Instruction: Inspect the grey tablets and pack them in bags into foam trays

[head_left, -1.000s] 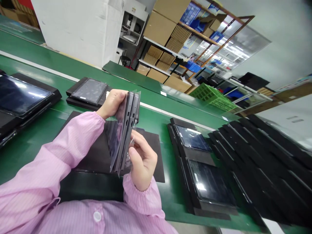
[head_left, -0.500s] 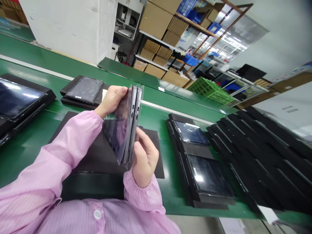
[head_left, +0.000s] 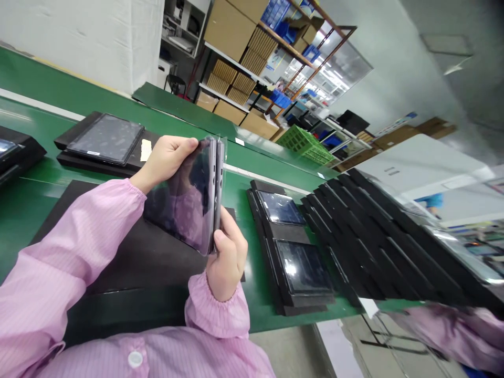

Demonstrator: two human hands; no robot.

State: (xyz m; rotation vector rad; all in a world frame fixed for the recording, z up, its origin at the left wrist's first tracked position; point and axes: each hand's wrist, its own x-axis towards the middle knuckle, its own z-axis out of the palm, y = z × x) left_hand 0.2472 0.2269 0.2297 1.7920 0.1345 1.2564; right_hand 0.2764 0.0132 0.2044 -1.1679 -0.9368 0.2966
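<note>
I hold a dark tablet (head_left: 185,197) upright on its edge above a black foam mat (head_left: 129,262). A clear film covers its glossy screen, which faces left toward me. My left hand (head_left: 165,157) grips the tablet's top corner. My right hand (head_left: 226,257) grips the bottom edge, thumb on the side frame. Both arms wear pink sleeves.
A green conveyor belt (head_left: 240,178) carries black foam trays with tablets: one at the left (head_left: 104,142) and a double tray (head_left: 291,252) on the right. A long stack of black trays (head_left: 374,241) lies further right. Another person's pink sleeve (head_left: 452,325) shows at the lower right. Shelves with cardboard boxes (head_left: 236,52) stand behind.
The tablet has turned so that its screen shows more broadly. My right hand has slid onto the bottom edge. The view has swung to the right.
</note>
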